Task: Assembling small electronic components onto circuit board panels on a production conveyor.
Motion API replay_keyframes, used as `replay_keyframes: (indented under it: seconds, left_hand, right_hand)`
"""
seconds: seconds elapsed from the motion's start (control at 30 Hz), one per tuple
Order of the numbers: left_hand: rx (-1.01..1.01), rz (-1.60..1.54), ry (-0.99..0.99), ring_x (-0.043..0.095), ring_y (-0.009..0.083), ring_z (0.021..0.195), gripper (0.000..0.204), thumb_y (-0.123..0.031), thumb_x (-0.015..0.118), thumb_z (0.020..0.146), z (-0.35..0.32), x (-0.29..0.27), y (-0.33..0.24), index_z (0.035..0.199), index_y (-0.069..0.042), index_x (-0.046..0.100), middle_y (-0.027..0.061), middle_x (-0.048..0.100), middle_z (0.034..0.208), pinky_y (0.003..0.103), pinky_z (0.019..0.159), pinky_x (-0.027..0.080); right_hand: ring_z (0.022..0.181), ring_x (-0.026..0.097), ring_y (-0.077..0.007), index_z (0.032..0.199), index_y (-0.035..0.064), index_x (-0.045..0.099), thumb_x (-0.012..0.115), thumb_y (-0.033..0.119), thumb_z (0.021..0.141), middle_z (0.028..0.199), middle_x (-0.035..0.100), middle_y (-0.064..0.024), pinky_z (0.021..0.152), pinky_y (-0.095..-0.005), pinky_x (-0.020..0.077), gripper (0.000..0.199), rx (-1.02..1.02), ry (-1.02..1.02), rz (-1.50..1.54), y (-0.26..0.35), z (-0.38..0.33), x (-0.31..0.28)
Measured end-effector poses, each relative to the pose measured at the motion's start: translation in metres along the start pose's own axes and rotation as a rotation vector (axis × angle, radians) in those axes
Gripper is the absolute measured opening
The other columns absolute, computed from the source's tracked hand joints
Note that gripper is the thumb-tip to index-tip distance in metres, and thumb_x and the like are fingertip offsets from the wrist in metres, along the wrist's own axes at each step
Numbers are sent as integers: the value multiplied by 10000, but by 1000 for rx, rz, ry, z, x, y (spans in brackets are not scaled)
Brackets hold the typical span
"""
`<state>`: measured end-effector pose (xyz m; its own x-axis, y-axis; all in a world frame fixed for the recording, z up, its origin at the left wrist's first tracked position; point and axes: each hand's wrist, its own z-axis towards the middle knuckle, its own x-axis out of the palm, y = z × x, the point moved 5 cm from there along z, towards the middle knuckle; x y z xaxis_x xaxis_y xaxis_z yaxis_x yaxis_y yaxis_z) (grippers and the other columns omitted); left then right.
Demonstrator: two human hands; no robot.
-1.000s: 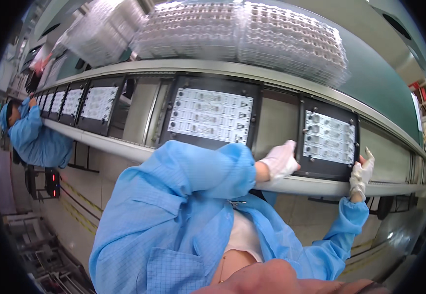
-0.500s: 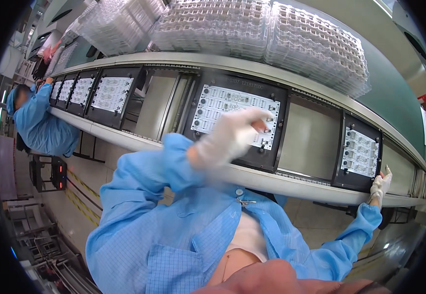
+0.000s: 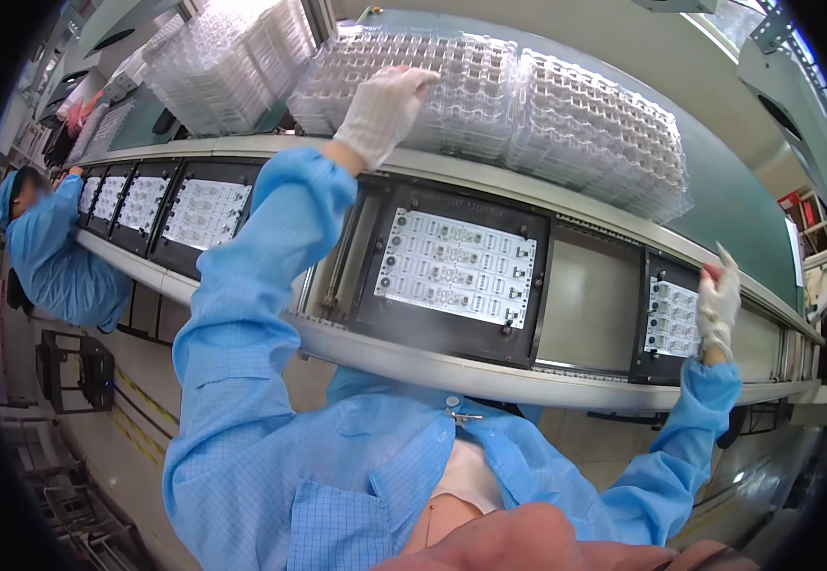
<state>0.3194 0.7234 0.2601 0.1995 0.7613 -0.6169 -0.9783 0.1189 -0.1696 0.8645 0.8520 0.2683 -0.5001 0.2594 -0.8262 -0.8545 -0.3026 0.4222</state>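
Observation:
My left hand, in a white glove with bare fingertips, is over the near edge of a stacked clear plastic tray. Its fingers are drawn together in a pinch, and whatever they may hold is too small to make out. Below it, a black fixture plate carries white circuit boards with small components. My right hand, gloved the same way, is raised at the right edge of another black fixture. Its fingers stretch upward, apart, with nothing visible in them; it partly covers the white boards there.
A conveyor with a pale front rail runs across. Several more fixtures with boards sit to the left, where a co-worker in blue stands. More clear trays are stacked behind, on a green surface.
My left hand has moved from above the middle boards up and left to the clear trays. My right hand has risen from the front rail to beside the right fixture's boards.

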Motion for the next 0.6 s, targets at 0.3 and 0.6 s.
replay_keyframes:
  seconds: [0.3, 0.6]
  left_hand:
    - [-87, 134, 271, 672, 313, 837, 357, -66, 578, 883, 58, 84, 66, 1223, -146, 652, 125, 706, 900, 417, 776, 539]
    - [-227, -281, 441, 709, 255, 912, 385, -30, 595, 869, 62, 47, 71, 1240, -114, 654, 108, 745, 974, 357, 848, 563]
  right_hand:
    - [928, 656, -209, 1365, 102, 545, 548, -3, 880, 976, 694, -109, 855, -336, 525, 497, -260, 193, 169, 154, 28, 58]
    - [892, 680, -263, 1350, 115, 565, 569, 24, 851, 944, 714, -110, 888, -382, 528, 507, -401, 170, 147, 219, 91, 134]
